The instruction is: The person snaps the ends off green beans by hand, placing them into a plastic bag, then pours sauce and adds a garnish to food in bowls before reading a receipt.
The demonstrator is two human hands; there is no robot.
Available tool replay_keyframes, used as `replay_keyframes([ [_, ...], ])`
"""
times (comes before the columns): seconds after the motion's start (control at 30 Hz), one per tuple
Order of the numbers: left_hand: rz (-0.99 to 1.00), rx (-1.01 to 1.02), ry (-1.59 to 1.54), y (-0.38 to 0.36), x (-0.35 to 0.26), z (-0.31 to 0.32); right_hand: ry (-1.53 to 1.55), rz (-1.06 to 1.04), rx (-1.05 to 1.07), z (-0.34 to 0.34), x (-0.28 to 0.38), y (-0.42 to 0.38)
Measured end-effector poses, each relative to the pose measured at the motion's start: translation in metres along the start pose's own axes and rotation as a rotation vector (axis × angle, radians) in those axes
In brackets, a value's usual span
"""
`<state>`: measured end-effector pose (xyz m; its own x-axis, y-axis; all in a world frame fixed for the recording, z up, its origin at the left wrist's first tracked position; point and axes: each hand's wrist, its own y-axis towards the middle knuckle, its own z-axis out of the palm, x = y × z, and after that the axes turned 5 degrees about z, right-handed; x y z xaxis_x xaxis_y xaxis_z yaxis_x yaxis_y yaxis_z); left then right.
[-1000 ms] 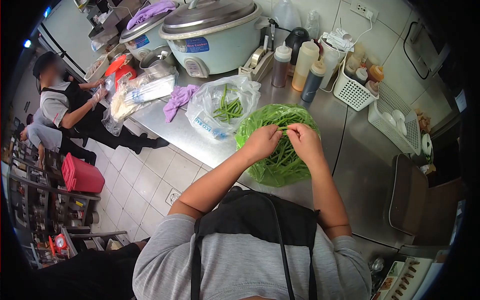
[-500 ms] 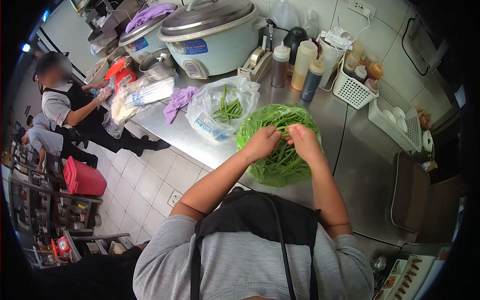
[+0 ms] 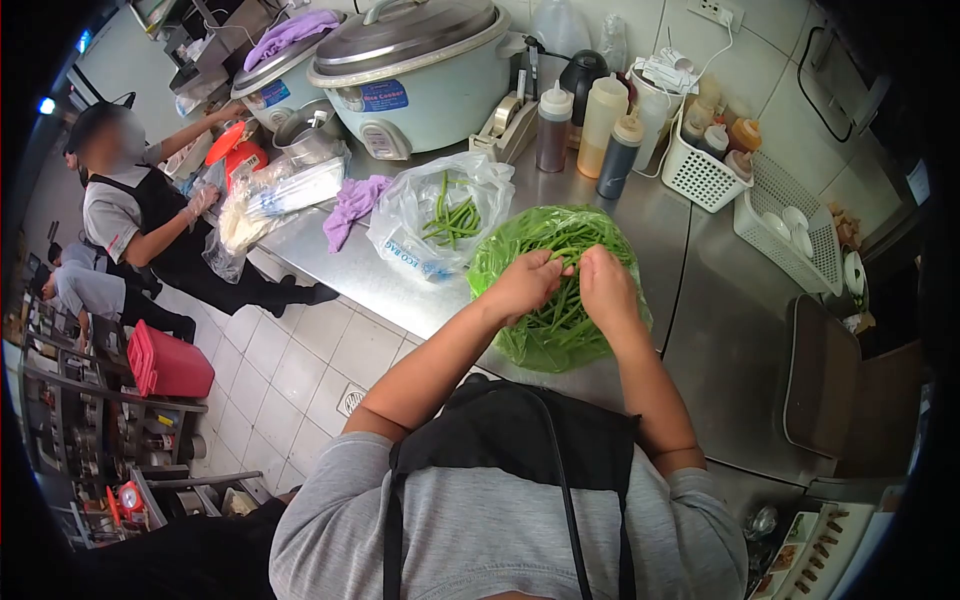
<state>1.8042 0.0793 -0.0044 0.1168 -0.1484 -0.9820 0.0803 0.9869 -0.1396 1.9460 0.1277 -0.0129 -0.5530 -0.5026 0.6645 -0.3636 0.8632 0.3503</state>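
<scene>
My left hand [image 3: 527,285] and my right hand [image 3: 606,288] meet above a green plastic bag [image 3: 545,357] heaped with long green beans [image 3: 562,312]. Both are closed in a pinch, fingertips close together, with a green bean between them that my fingers mostly cover. Just left of the green bag lies an open white plastic bag [image 3: 398,208]. Inside it is a small pile of green bean pieces [image 3: 453,222].
Squeeze bottles [image 3: 604,120] and a large rice cooker [image 3: 420,95] line the back of the steel counter [image 3: 655,240]. White baskets [image 3: 700,178] stand at right. A purple cloth [image 3: 352,210] lies at left, near a co-worker [image 3: 150,210] in a black apron.
My right hand has turned slightly and its fingers have drawn in, while my left stays about where it was. The co-worker now stretches an arm toward the back of the counter.
</scene>
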Motion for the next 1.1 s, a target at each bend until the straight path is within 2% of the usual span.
replay_keyframes([
  [0.03,-0.066,0.017,-0.122,-0.001,-0.005,0.001,0.124,-0.005,-0.045,0.005,-0.003,0.000],
  [0.13,-0.083,0.107,-0.365,-0.001,-0.007,-0.002,0.821,0.410,0.140,0.008,0.005,0.002],
  [0.23,-0.126,0.228,-0.536,0.000,-0.008,-0.004,1.274,0.504,0.172,-0.001,0.015,0.003],
  [0.33,-0.179,0.312,-0.722,-0.001,-0.007,-0.007,1.407,0.429,0.118,-0.024,0.015,0.012],
  [0.37,-0.151,0.318,-0.752,-0.001,-0.005,-0.009,1.320,0.370,0.198,-0.029,0.007,0.013],
  [0.47,-0.060,0.286,-0.763,0.001,-0.001,-0.012,0.780,0.388,0.257,-0.029,-0.002,0.010],
  [0.5,-0.020,0.237,-0.717,0.003,-0.001,-0.010,0.489,0.409,0.294,-0.029,-0.006,0.010],
  [0.6,0.007,0.131,-0.686,0.005,-0.001,-0.009,0.240,0.145,0.029,-0.016,-0.001,-0.003],
  [0.63,-0.002,0.102,-0.691,0.005,-0.001,-0.010,0.311,0.186,0.045,-0.014,0.000,-0.004],
  [0.73,0.035,0.025,-0.686,0.005,-0.003,-0.009,0.372,0.083,-0.045,-0.015,0.015,-0.010],
  [0.83,0.068,0.002,-0.689,0.008,0.001,-0.012,0.482,0.133,0.062,-0.013,0.026,-0.011],
  [0.97,0.103,0.027,-0.674,0.010,0.010,-0.013,0.470,0.190,0.190,0.003,0.014,-0.011],
  [1.07,0.096,0.071,-0.710,0.008,0.008,-0.012,0.612,0.270,0.373,0.009,0.009,-0.012],
  [1.1,0.097,0.095,-0.712,0.008,0.007,-0.012,0.708,0.369,0.459,0.003,0.018,-0.012],
])
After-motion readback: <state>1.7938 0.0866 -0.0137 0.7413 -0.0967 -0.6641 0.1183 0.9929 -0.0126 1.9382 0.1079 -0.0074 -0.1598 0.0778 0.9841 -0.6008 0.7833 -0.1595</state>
